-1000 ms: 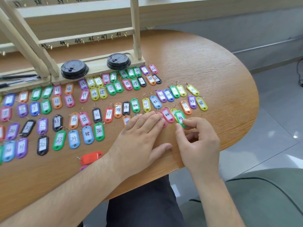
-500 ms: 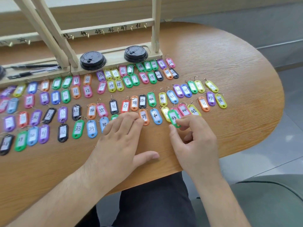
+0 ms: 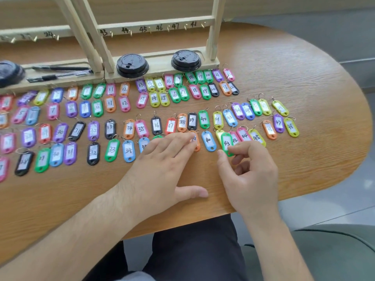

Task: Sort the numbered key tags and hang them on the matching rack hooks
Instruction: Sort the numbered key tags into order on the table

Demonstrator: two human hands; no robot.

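Two hands are showing, left hand (image 3: 162, 167) and right hand (image 3: 249, 177). At least two black lids (image 3: 132, 64) and two pens (image 3: 60, 68) are lying by dozens of key tags (image 3: 156, 125), partly blurred.

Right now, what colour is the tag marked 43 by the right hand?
Tag 43 is green with a white label; the head view shows it.

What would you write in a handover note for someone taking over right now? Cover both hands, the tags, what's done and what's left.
Left hand lies flat, fingers straight, over the near row of tags.
Right hand pinches the green tag 43, which overlaps its neighbours beside pink tag 44.
Other tags lie in numbered rows on the table.
Done: most of the sorting.
Left: seat 43 in line, then hang everything; the visible hooks on the wooden rack are bare.
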